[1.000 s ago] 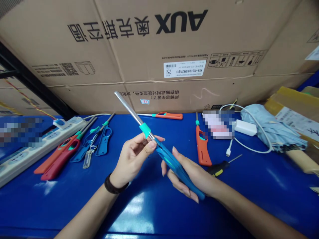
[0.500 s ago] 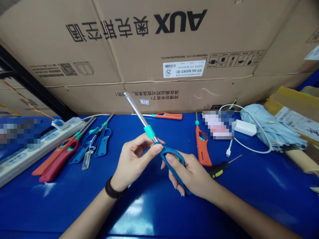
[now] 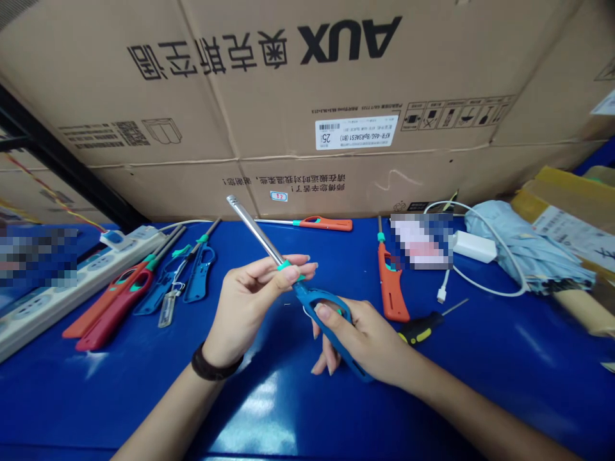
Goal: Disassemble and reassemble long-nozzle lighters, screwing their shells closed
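1. Against half a second ago, the left grip (image 3: 250, 301) sits higher on the blue lighter (image 3: 304, 296). Its fingertips now cover most of the green collar (image 3: 286, 264), where before they pinched just below it. The metal tube (image 3: 252, 224) leans lower and further left. The right grip (image 3: 368, 339) keeps its place on the handle.
2. Seven lighters in all. One is held above the table (image 3: 288, 410). Four lie in a cluster at the left, two red or orange (image 3: 115, 307) and two blue (image 3: 198, 278). One orange lighter (image 3: 323, 223) lies at the foot of the cardboard box (image 3: 298, 96), and another (image 3: 391, 285) lies just right of the hands.
3. There is also one screwdriver (image 3: 423, 331), one power strip (image 3: 52, 298), one white charger (image 3: 473, 246) and one folded umbrella (image 3: 523, 246).
4. The left grip is pressed together, thumb against fingers, pinching the lighter at the collar.
5. The right grip is curled shut around the handle, its thumb lying on the loop and its fingers underneath.
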Available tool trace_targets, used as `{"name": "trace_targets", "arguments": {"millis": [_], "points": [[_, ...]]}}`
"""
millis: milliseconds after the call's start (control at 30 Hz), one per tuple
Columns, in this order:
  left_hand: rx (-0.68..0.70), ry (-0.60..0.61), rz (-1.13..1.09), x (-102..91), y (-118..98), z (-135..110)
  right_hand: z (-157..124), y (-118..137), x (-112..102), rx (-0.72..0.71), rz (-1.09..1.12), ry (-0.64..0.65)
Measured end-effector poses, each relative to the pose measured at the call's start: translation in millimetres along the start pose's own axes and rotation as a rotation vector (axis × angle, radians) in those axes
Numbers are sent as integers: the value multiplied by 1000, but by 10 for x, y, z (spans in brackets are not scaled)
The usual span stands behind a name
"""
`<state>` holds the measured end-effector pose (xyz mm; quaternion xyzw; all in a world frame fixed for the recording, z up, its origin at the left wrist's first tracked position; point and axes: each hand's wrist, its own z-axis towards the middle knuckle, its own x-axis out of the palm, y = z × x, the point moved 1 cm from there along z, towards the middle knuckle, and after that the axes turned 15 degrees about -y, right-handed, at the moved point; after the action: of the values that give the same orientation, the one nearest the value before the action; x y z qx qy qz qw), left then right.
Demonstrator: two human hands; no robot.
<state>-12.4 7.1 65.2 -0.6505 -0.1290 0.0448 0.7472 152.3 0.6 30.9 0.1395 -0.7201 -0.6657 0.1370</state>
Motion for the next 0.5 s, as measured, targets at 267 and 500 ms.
{"name": "trace_targets", "arguments": {"millis": [267,500], "points": [[-4,48,22,12,-17,11,-8,21,-27,-13,-65,-16],[-158,98,26,-52,-49,26,-20,70,-64,-89,-190,1]]}}
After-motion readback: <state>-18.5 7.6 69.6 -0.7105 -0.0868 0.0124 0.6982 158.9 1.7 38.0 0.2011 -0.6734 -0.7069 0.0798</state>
